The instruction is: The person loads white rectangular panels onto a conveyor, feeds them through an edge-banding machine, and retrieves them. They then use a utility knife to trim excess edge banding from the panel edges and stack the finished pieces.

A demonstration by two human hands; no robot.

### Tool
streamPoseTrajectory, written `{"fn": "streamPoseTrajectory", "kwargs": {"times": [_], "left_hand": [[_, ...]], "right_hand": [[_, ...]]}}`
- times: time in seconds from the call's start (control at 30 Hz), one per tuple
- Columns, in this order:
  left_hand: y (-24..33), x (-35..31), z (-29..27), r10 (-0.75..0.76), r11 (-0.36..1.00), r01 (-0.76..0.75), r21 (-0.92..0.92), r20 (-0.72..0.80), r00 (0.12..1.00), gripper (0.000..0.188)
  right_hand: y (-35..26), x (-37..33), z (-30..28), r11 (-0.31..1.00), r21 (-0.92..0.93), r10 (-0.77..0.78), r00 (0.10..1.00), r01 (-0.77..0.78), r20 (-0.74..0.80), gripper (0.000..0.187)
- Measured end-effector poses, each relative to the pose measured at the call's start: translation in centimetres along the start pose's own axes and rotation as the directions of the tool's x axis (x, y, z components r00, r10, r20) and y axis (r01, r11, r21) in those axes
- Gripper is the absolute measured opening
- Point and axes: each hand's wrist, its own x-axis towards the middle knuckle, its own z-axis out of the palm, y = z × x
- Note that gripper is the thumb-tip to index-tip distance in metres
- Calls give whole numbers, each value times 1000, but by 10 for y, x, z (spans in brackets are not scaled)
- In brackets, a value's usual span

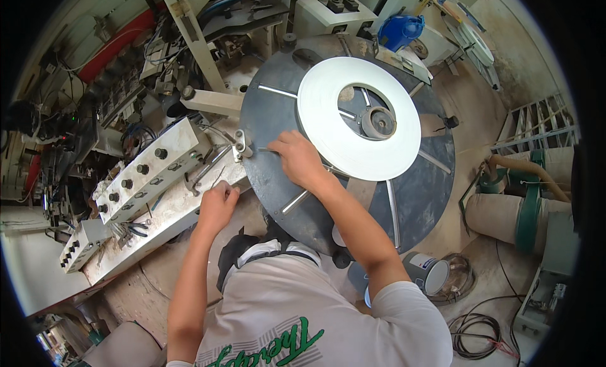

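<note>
My left hand is closed in a pinch above the front edge of the white workbench. A thin dark wire-like piece sticks up from its fingertips; its exact kind is too small to tell. Over the left part of a large dark grey turntable is my right hand, its fingers bent and pressed together near the disc. A short bright metal line shows beside those fingertips, and what they grip is hidden. A wide white roll of strip lies flat on the turntable, around a round hub.
Left of the turntable, a control box with black knobs stands on the workbench, near a hammer-like tool and pliers. Guide rollers sit at the disc's left rim. Buckets and coiled cable lie lower right.
</note>
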Motion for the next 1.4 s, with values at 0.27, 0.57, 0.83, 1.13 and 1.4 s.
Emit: {"fn": "streamPoseTrajectory", "kwargs": {"times": [0.27,0.57,0.83,1.13,1.4], "left_hand": [[-17,78,1,107,993,-103,58,-67,992,29],[-8,102,-1,217,795,-175,-582,4,976,13],[-8,99,-1,226,822,-196,-534,-9,974,17],[-45,84,-17,279,946,-309,-100,-239,930,24],[-111,75,-85,201,976,-153,153,-391,898,16]], "right_hand": [[-4,23,28,997,-58,-36,995,42,97,34],[-10,33,35,987,91,-134,990,129,50,21],[-17,39,33,961,253,92,992,-110,82,20],[-26,8,-13,994,-3,105,994,-105,7,15],[-153,78,-9,980,25,-189,961,198,-200,19]]}}
